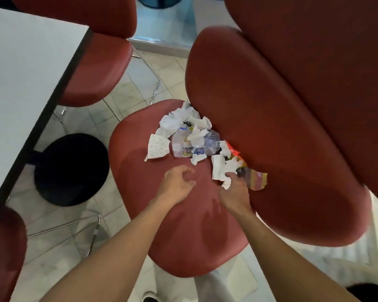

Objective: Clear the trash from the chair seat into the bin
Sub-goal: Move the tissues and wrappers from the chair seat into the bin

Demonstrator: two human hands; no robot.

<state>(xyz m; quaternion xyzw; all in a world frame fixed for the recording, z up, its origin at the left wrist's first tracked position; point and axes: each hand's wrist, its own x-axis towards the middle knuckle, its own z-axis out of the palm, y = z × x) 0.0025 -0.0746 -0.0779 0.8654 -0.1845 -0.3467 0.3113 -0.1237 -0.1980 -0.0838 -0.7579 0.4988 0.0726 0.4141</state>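
Observation:
A heap of trash (188,136) lies on the red chair seat (144,214), pushed up against the backrest (271,136): crumpled white tissues, a dotted white mask (158,147), clear plastic bags and a striped wrapper (258,179). My left hand (177,186) hovers over the bare seat just in front of the heap, fingers curled and apart, holding nothing. My right hand (236,190) reaches the near right end of the heap, its fingers pinching a crumpled tissue (220,168). A dark blue bin (159,1) is partly visible at the top edge, far behind the chair.
A white table (26,83) with a dark edge fills the left side; its black round base (71,168) stands on the tiled floor. More red chairs stand at the top left (92,62), bottom left (4,253) and upper right (325,51).

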